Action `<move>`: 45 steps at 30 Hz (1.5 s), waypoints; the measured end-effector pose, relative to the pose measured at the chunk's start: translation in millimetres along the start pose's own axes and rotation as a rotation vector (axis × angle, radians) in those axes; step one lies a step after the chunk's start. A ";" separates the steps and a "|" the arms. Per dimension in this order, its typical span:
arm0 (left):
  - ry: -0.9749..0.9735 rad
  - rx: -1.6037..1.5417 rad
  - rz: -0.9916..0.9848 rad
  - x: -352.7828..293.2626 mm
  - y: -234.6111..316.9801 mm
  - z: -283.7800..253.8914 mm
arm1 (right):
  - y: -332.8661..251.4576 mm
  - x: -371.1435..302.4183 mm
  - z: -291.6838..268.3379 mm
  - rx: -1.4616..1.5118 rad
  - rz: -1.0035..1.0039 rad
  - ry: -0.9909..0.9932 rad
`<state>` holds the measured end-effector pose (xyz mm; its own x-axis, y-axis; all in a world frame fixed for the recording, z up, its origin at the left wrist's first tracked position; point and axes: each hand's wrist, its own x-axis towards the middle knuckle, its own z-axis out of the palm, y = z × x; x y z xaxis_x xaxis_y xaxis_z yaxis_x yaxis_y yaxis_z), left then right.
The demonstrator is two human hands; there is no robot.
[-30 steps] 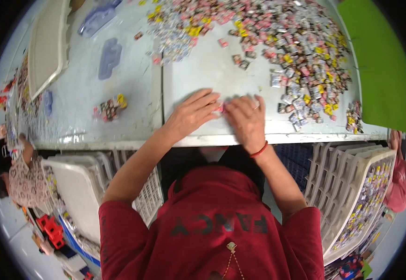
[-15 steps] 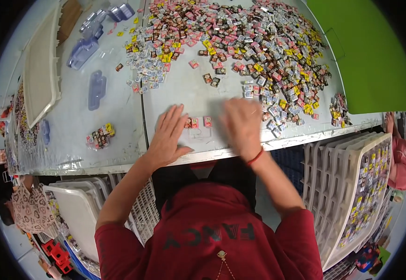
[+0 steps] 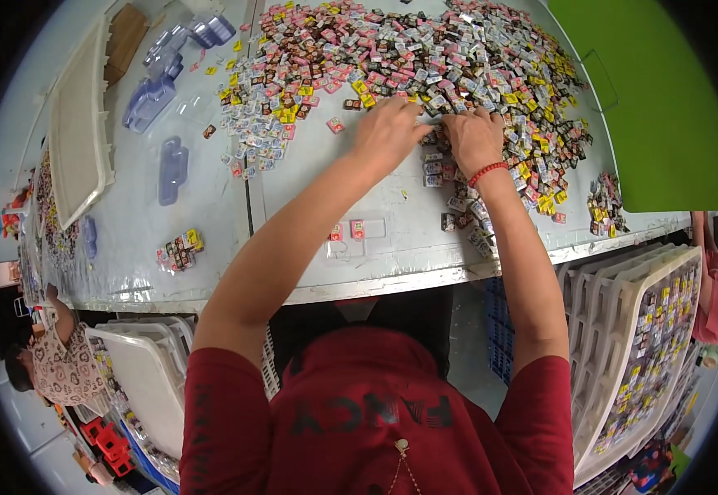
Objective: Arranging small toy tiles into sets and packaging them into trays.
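Note:
At the near edge of the big pile of small printed pieces (image 3: 408, 54), my two hands work side by side. My left hand (image 3: 388, 136) has its fingers curled, the thumb close to the fingertips, among black and brown pieces. My right hand (image 3: 474, 144), with a red bracelet at the wrist, bends its fingers down into the pile just to the right. What either hand grips is hidden. Nearer me lies a clear plastic tray (image 3: 375, 246) with two pink pieces (image 3: 357, 228) in its left part.
Blue-tinted clear trays (image 3: 173, 171) lie left, some stacked farther back. A small cluster of pieces (image 3: 179, 251) sits front left. A green panel (image 3: 664, 107) borders the table's right side. White crates (image 3: 623, 330) stand below right. Another person (image 3: 58, 363) is at left.
Both hands have moved away from the clear tray, forward to the pile. The left hand went forward and right; the right hand went forward. Loose pieces near the pile's edge have shifted.

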<state>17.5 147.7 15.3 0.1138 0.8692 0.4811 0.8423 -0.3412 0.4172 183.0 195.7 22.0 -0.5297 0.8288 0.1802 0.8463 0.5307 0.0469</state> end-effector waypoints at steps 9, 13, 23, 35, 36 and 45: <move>-0.138 0.057 -0.082 31.2 -26.0 22.1 | 8.2 8.4 3.7 -0.156 -0.079 0.004; -0.102 -0.187 -0.142 24.8 -33.0 -27.6 | 10.2 -6.7 2.2 -0.039 -0.053 0.135; -0.089 -0.356 -0.027 -119.0 34.8 -81.2 | -88.3 -116.4 -42.4 0.737 -0.001 0.151; 0.031 -0.247 0.057 -145.8 12.2 -57.8 | -121.6 -127.2 -24.3 0.545 0.066 0.272; 0.033 -0.249 0.058 -146.2 11.8 -57.8 | -122.6 -127.1 -23.0 0.541 0.070 0.292; 0.041 -0.246 0.128 -143.1 9.9 -61.2 | -125.8 -123.9 -25.7 0.516 0.056 0.342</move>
<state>-22.6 -1.9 -2.2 0.1854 0.7998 0.5709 0.6689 -0.5283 0.5230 143.6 21.6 19.0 -0.3649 0.7992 0.4776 0.6905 0.5764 -0.4371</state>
